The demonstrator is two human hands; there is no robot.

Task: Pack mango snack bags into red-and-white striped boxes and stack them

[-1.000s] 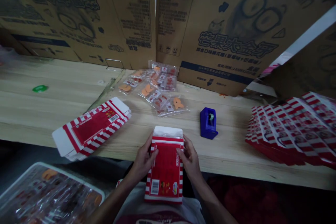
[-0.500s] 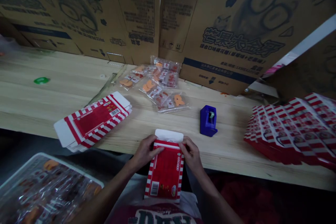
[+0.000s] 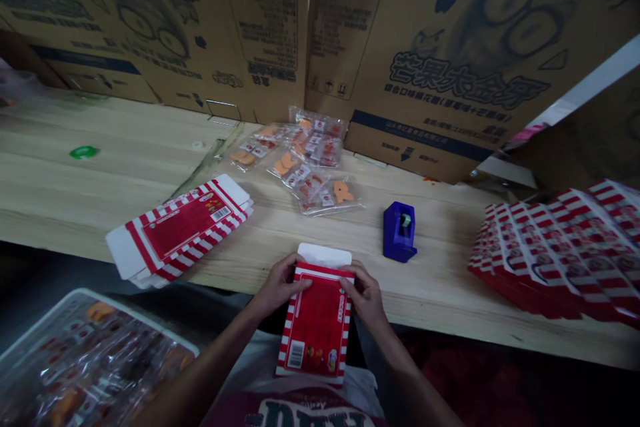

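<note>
A red and white striped carton (image 3: 316, 323) stands on my lap against the table edge, its white top flap (image 3: 324, 255) raised. My left hand (image 3: 278, 285) grips the carton's upper left side, fingers closed over the top edge. My right hand (image 3: 366, 293) pinches the upper right corner in the same way. A stack of flat striped cartons (image 3: 180, 230) lies on the wooden table (image 3: 125, 173) to the left. Clear sachets with orange sweets (image 3: 300, 163) are scattered farther back.
A blue tape dispenser (image 3: 399, 232) sits right of my hands. A fanned row of flat striped cartons (image 3: 555, 250) fills the right side. Printed cardboard boxes (image 3: 440, 47) wall off the back. A tray of wrapped sachets (image 3: 85, 367) sits low at the left. A green cap (image 3: 83, 152) lies far left.
Both hands have slid up to the carton's top corners, and the carton has narrowed and squared up a little. The view has tipped slightly.
</note>
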